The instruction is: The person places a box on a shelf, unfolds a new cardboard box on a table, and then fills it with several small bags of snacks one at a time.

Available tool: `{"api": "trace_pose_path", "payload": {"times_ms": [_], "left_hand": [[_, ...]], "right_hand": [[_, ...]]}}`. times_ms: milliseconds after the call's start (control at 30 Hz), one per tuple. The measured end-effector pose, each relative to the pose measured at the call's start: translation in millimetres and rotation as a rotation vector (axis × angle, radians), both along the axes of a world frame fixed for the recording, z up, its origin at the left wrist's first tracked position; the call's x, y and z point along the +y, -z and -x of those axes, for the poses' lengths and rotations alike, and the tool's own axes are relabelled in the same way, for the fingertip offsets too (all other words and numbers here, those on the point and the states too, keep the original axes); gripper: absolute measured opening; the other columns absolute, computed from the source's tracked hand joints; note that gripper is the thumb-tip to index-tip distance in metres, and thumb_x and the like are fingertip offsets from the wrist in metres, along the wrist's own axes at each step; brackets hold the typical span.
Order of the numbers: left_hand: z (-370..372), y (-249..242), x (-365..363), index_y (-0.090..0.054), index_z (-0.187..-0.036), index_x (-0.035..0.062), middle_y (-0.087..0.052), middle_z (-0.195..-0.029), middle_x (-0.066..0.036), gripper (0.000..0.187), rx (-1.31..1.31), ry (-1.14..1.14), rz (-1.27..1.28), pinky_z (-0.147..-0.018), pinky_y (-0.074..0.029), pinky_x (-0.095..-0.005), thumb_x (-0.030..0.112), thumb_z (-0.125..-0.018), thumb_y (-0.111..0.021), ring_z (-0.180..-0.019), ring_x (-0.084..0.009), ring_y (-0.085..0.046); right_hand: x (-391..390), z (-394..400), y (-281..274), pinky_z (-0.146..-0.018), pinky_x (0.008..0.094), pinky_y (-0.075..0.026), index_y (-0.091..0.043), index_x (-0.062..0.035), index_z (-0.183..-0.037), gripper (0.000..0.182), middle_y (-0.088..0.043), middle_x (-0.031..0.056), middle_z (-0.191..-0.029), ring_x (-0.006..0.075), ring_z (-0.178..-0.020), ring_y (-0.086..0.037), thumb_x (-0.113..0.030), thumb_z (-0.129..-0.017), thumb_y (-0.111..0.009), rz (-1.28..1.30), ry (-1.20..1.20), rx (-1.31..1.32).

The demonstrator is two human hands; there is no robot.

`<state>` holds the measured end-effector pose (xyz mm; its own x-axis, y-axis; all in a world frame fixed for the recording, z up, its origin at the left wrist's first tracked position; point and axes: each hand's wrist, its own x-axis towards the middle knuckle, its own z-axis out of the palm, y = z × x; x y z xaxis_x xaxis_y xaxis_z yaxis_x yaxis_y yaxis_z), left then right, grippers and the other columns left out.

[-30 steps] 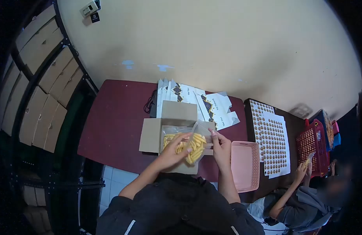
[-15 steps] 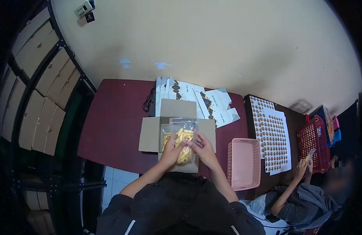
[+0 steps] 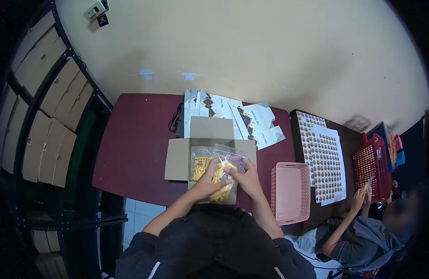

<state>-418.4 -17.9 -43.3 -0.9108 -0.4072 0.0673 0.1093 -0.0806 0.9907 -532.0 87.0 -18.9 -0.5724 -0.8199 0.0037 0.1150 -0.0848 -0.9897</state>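
An open cardboard box [image 3: 177,159] with its flaps folded out stands at the table's front edge. Over its right part, a clear bag of yellow sticks [image 3: 220,188] is held between both hands. My left hand [image 3: 206,183] grips the bag's left side, thumb across its front. On the right side my right hand [image 3: 244,176] has its fingers closed on the same bag, thumb on the plastic. Inside the box at the left lies another clear bag [image 3: 201,168] with similar yellow pieces and a label.
Printed white sheets [image 3: 261,123] lie behind the box. To the right are a pink basket [image 3: 291,193], sticker sheets [image 3: 328,162] and a red basket [image 3: 372,167]. A co-worker [image 3: 363,232] sits at far right. Shelves with cartons [image 3: 49,149] stand left.
The held bag has tilted and shifted slightly right, so more of the bag inside the box shows. Both hands have moved slightly right with it.
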Motion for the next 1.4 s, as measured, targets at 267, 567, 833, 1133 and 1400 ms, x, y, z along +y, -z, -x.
{"api": "trace_pose_path", "payload": {"times_ms": [267,567,833,1133,1400], "left_hand": [[-4,-1,-8,-0.033,-0.129,0.0068,-0.043,-0.122,-0.009,0.068,-0.019,0.242,0.314,-0.094,-0.034,-0.0287,0.015,-0.074,-0.07,-0.113,-0.0159,-0.042],[-6,11,-50,-0.04,-0.111,0.006,-0.05,-0.095,-0.008,0.053,-0.115,-0.069,-0.213,-0.061,-0.049,-0.0208,-0.002,-0.069,-0.072,-0.077,-0.0124,-0.057],[-6,59,-60,-0.047,-0.091,0.0059,-0.052,-0.086,-0.003,0.026,-0.106,-0.421,-0.329,-0.056,-0.041,-0.0196,0.009,-0.077,-0.069,-0.066,-0.0072,-0.052],[-16,90,-72,-0.057,-0.083,0.0014,-0.055,-0.069,0.001,0.02,-0.381,-0.321,-0.116,-0.055,-0.04,-0.0187,0.015,-0.077,-0.07,-0.062,-0.0056,-0.05],[-11,97,-63,-0.056,-0.1,-0.0015,-0.057,-0.08,-0.003,0.03,-0.393,-0.199,-0.217,-0.058,-0.045,-0.0194,0.012,-0.076,-0.07,-0.067,-0.0081,-0.054]], "right_hand": [[26,35,18,-0.067,0.021,-0.042,-0.066,0.0016,-0.08,0.015,-0.063,0.0028,-0.075,0.0062,-0.072,-0.054,-0.013,-0.082,-0.063,-0.111,0.193,0.096],[48,36,33,-0.064,0.021,-0.043,-0.061,0.001,-0.084,0.011,-0.062,0.0047,-0.076,0.0071,-0.071,-0.055,-0.009,-0.085,-0.057,-0.21,0.238,0.075],[31,29,58,-0.062,0.0236,-0.045,-0.057,0.0009,-0.091,0.012,-0.061,0.0046,-0.075,0.0073,-0.07,-0.056,-0.009,-0.087,-0.052,-0.11,0.18,0.05],[26,29,81,-0.054,0.0249,-0.038,-0.059,0.0046,-0.091,0.025,-0.054,0.0026,-0.064,0.0074,-0.059,-0.043,-0.02,-0.086,-0.057,-0.439,0.014,0.384],[42,25,80,-0.058,0.0302,-0.042,-0.061,0.0022,-0.09,0.024,-0.058,0.0126,-0.067,0.015,-0.06,-0.052,-0.021,-0.083,-0.058,-0.589,-0.354,0.536]]}}
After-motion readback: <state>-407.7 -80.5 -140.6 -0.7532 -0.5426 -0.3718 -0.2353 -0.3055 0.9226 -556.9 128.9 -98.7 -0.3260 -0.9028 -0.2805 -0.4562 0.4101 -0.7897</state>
